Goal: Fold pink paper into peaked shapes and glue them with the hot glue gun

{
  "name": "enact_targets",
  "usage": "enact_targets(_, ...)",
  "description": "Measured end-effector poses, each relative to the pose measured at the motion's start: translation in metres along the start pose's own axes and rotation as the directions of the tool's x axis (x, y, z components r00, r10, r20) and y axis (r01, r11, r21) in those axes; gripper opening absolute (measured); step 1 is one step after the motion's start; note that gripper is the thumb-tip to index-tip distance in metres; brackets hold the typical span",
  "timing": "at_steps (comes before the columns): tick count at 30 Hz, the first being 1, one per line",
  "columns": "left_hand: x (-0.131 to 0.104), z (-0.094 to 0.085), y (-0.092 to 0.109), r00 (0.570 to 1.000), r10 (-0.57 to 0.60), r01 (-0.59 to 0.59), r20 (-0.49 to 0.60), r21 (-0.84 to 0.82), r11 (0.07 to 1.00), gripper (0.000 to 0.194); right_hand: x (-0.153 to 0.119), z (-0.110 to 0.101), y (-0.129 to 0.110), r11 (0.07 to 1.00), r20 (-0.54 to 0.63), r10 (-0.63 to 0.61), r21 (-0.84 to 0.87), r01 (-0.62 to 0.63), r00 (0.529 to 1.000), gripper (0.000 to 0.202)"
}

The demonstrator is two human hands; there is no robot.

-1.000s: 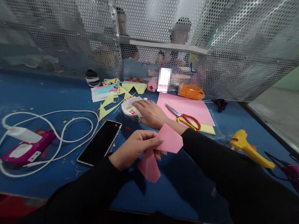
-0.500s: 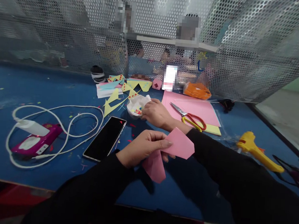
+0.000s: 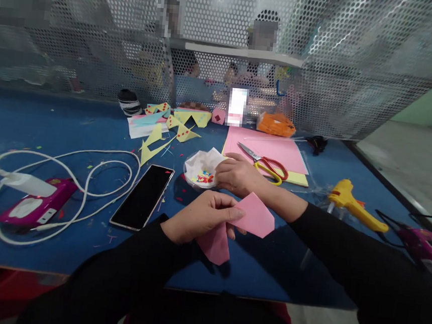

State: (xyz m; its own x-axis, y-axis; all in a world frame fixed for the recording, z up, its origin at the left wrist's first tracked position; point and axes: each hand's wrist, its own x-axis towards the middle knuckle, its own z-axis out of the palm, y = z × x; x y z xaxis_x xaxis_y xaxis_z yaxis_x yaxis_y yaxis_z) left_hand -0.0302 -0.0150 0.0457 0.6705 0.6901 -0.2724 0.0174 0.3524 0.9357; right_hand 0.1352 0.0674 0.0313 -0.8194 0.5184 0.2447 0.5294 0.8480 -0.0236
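Note:
My left hand [image 3: 211, 214] pinches a folded pink paper piece [image 3: 255, 216] between thumb and fingers; one part points right and another hangs down below the hand. My right hand [image 3: 239, 175] is at the right rim of a small bowl [image 3: 193, 166] lined with white paper. Small red, yellow and blue bits [image 3: 205, 176] lie in the bowl. The right fingers are bent together and their tips are partly hidden, so what they hold, if anything, does not show.
Behind my right hand, scissors [image 3: 263, 162] lie on pink sheets [image 3: 292, 153]. A yellow glue gun [image 3: 358, 204] is at the right. A phone [image 3: 143, 197], white cable [image 3: 85, 191] and magenta power block [image 3: 40, 204] lie left. Yellow cutouts [image 3: 192, 117] sit near the mesh screen.
The bowl has come nearer with my right hand, and more of its inside shows. The view has shifted slightly to the right. My left hand keeps its hold on the pink paper.

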Motion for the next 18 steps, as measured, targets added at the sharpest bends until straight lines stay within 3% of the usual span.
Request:
enact_targets(6, 0.001, -0.002, -0.005, 1.000, -0.019, 0.019, -0.007, 0.006, 1.000, 0.023, -0.016, -0.009, -0.008, 0.999, -0.093, 0.038, 0.004, -0.037, 0.995, 0.022)
enact_targets(8, 0.001, -0.003, -0.005, 0.999, -0.013, 0.013, -0.035, 0.017, 1.000, 0.023, -0.034, -0.024, -0.011, 0.991, -0.158, 0.131, -0.014, -0.134, 0.979, 0.030)
enact_targets(10, 0.001, -0.002, -0.004, 0.997, 0.001, 0.001, -0.082, 0.026, 1.000, 0.024, -0.063, -0.043, -0.014, 0.945, -0.213, 0.303, -0.062, -0.322, 0.929, 0.033)
enact_targets(12, 0.002, -0.002, -0.002, 0.990, 0.010, -0.007, -0.142, 0.018, 1.000, 0.024, -0.102, -0.061, -0.017, 0.793, -0.232, 0.540, -0.182, -0.582, 0.809, 0.035)
enact_targets(14, 0.003, -0.002, 0.000, 0.981, 0.013, -0.012, -0.193, 0.007, 1.000, 0.023, -0.145, -0.075, -0.017, 0.502, -0.189, 0.778, -0.384, -0.775, 0.599, 0.039)
enact_targets(15, 0.004, -0.001, 0.000, 0.977, 0.020, -0.019, -0.211, 0.005, 1.000, 0.022, -0.166, -0.079, -0.016, 0.375, -0.114, 0.871, -0.472, -0.798, 0.477, 0.036)
enact_targets(16, 0.004, -0.001, 0.000, 0.974, 0.031, -0.030, -0.225, 0.006, 1.000, 0.022, -0.184, -0.082, -0.014, 0.311, -0.095, 0.908, -0.497, -0.810, 0.407, 0.030)
enact_targets(18, 0.006, -0.001, -0.001, 0.967, 0.056, -0.054, -0.249, 0.013, 0.998, 0.024, -0.213, -0.083, -0.006, 0.270, -0.044, 0.940, -0.512, -0.815, 0.340, 0.019)
